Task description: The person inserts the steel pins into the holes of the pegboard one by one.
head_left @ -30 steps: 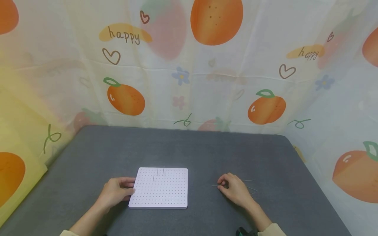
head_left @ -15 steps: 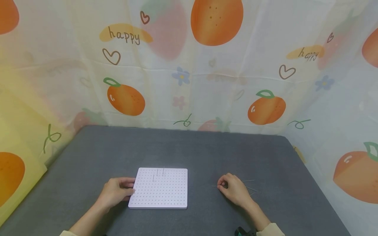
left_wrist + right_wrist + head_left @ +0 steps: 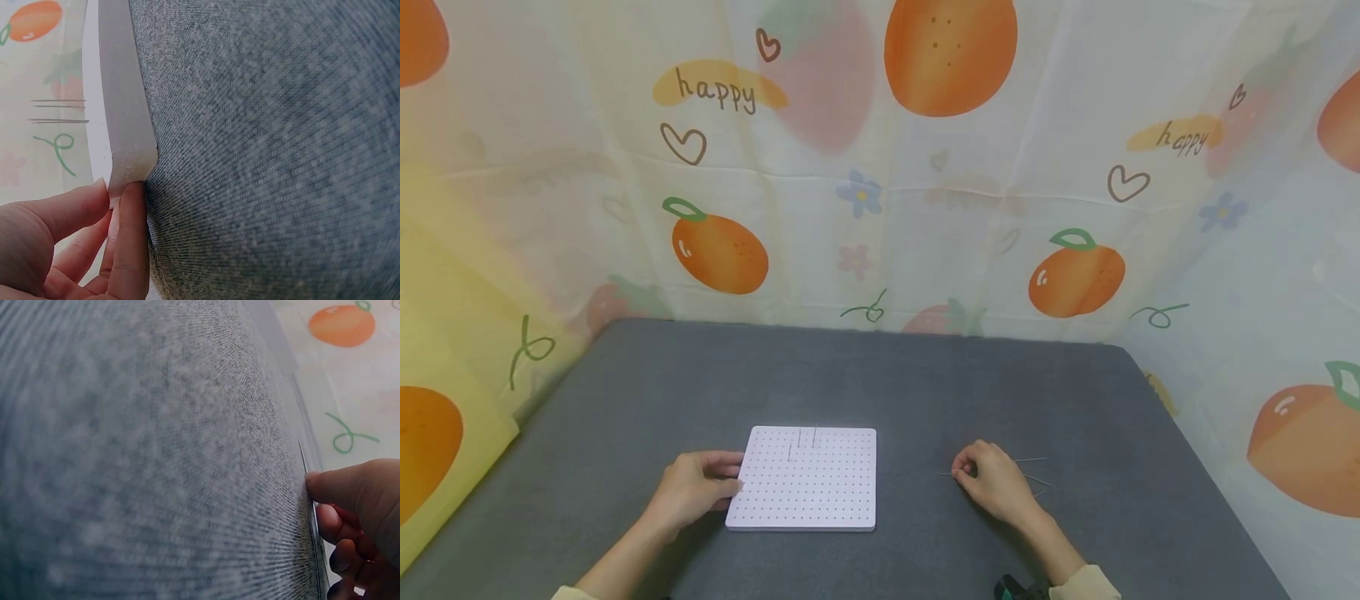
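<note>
A white board with a grid of small holes [image 3: 805, 492] lies on the grey table, left of centre. Several thin metal rods [image 3: 815, 438] stand upright near its far edge, and they also show in the left wrist view. My left hand [image 3: 688, 490] pinches the board's left edge, thumb on top and fingers against the side. Off to the right, my right hand [image 3: 996, 483] pinches a thin metal rod [image 3: 944, 474] low over the tabletop. In the right wrist view this rod [image 3: 304, 456] sticks out past the thumb; whether it touches the cloth I cannot tell.
More thin rods [image 3: 1032, 459] lie on the table just beyond my right hand, partly hidden by it. A dark object [image 3: 1011, 588] sits by the right sleeve. A grey cloth covers the table [image 3: 880, 375], and a fruit-printed curtain [image 3: 865, 242] hangs behind it.
Hardly anything differs. The right forearm and sleeve have shifted very slightly to the left; both hands and the board stay in place.
</note>
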### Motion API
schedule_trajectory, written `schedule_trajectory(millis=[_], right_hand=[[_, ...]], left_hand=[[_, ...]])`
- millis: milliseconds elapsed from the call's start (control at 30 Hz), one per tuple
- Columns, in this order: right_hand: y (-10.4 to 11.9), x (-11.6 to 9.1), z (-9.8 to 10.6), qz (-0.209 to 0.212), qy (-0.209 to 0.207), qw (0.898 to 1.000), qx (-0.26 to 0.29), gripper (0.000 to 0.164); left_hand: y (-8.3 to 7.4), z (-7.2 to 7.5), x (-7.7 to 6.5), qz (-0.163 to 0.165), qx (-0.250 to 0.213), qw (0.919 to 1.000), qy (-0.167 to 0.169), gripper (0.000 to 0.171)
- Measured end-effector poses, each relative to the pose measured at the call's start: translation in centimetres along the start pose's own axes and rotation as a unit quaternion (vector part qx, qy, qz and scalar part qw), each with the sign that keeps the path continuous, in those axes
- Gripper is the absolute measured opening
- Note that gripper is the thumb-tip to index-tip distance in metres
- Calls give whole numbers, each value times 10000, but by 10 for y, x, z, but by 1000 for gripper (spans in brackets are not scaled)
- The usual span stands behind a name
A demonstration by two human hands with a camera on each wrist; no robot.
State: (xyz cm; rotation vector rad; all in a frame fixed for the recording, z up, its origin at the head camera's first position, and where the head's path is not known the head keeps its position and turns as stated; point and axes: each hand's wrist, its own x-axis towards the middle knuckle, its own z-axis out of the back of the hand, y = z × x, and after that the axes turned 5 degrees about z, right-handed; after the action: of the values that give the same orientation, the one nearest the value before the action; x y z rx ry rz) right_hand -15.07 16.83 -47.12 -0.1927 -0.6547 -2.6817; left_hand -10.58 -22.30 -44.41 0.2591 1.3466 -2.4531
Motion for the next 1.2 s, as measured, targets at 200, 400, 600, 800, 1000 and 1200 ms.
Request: schedule_trajectory(millis=[200,400,600,800,1000,1200], right_hand=[[0,1,-1,17,21,10000,-64,19],[3,1,-2,49,44,10000,61,16],[7,2,-2,321,45,9994,109,13],[11,6,0,808,109,9957,445,9],[17,12,2,1212,46,9899,732,13],[31,20,0,1337,-178,9878,784,13]], left_hand=[[0,0,-1,5,11,10000,0,41],[1,1,-1,11,-11,10000,-7,41],[1,1,-1,-25,-71,10000,2,41],[2,0,0,-19,-81,10000,-11,41],[2,1,0,-37,-95,9999,17,41],[1,0,1,-53,-97,9999,-2,41]])
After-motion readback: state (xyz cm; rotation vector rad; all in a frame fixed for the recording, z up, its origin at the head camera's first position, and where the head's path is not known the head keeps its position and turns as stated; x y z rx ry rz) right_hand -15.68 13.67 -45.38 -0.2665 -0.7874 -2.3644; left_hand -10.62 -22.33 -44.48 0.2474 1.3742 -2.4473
